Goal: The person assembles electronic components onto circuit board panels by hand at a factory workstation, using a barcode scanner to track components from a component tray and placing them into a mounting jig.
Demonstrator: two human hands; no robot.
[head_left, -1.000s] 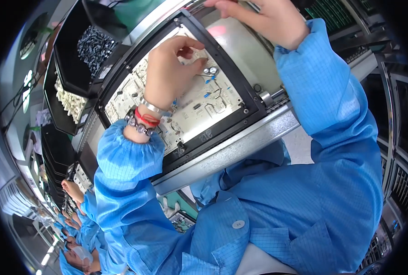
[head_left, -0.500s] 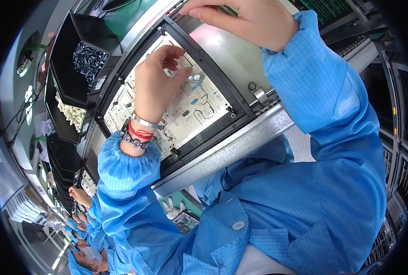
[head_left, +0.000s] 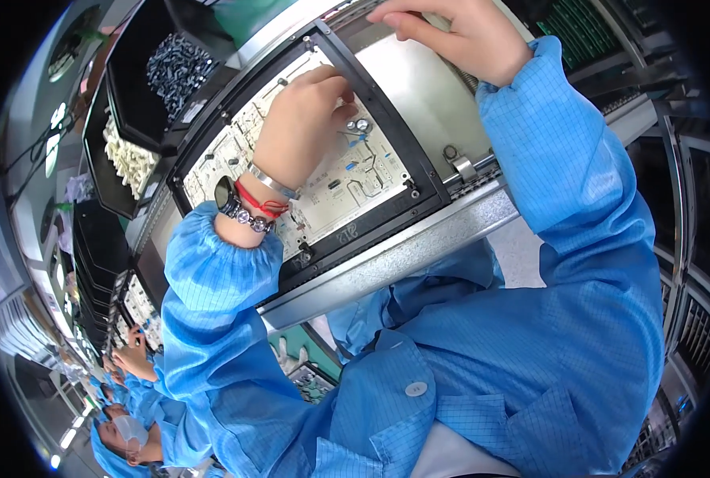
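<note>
A cream circuit board (head_left: 371, 163) with small blue, black and silver components sits in a black frame (head_left: 427, 171). My left hand (head_left: 303, 123) is above the board, its fingers curled in towards the thumb near two silver round capacitors (head_left: 357, 126). Whatever it may pinch is hidden behind the hand. Past the frame's far right corner, by the picture's top edge, my right hand (head_left: 466, 40) has thumb and forefinger brought close together. Anything between those fingertips is too small to make out.
Black bins at the left hold dark small parts (head_left: 176, 76) and cream connectors (head_left: 128, 159). A metal rail (head_left: 387, 251) runs along the near side of the frame. A masked co-worker (head_left: 128, 430) sits at the lower left, with another person's hand (head_left: 136, 358) nearby.
The view has shifted, so board and bins sit slightly differently. My left hand's fingers have drawn closer together over the board. My right hand stays beyond the frame.
</note>
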